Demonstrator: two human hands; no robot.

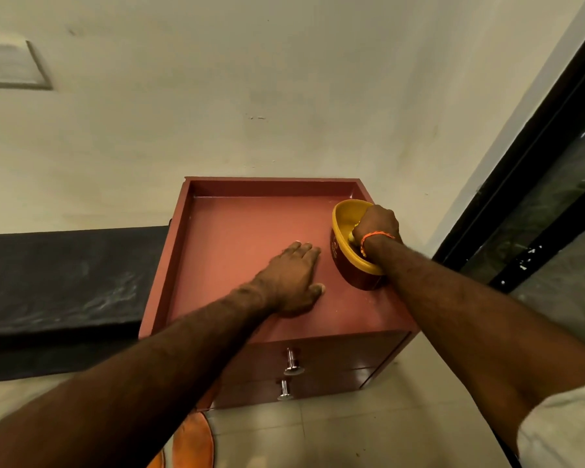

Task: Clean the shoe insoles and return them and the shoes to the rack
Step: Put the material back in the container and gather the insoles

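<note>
A dark red bowl with a yellow inside (348,261) stands at the right edge of the red-brown cabinet top (237,238). My right hand (379,224) reaches down into the bowl with its fingers curled around something yellow that is mostly hidden. My left hand (294,282) lies flat, palm down, on the cabinet top just left of the bowl, holding nothing. An orange insole-shaped piece (196,440) shows on the floor at the bottom edge, partly hidden by my left arm. No shoes or rack are in view.
The cabinet has a raised rim and two drawers with metal knobs (293,361) on its front. It stands against a pale wall. A dark ledge (65,282) runs along the left, and a black-framed door (537,184) is on the right. The floor is light tile.
</note>
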